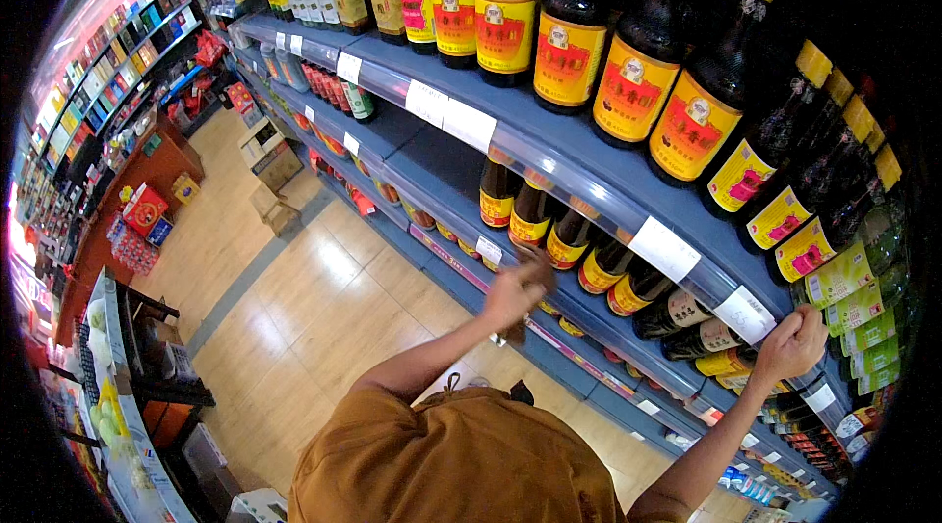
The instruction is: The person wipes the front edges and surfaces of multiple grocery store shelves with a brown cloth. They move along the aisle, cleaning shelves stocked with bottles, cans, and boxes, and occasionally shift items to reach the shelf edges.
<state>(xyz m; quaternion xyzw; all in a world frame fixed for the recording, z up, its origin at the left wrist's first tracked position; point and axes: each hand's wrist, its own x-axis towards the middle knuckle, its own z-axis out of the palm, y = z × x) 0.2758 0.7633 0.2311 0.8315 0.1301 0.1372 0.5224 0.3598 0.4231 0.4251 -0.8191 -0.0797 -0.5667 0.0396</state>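
My left hand (517, 295) is closed around a brown cloth (536, 267), blurred, in front of the lower shelf, close to dark bottles with yellow and red labels (528, 217). Over at the right, my right hand (793, 345) rests with curled fingers on the clear plastic edge strip (591, 188) of the upper shelf, just beside a white price tag (745, 315). Whether it grips the strip cannot be told. Above the strip stands a row of dark glass bottles with orange labels (634, 92) and gold caps.
Green-labelled bottles (846, 276) stand near my right hand. Red cans (331, 90) sit farther left on the lower shelf. On the tiled floor are a small wooden stool (274, 209) and cardboard boxes (271, 155). A counter (125, 188) and stocked shelves line the far left.
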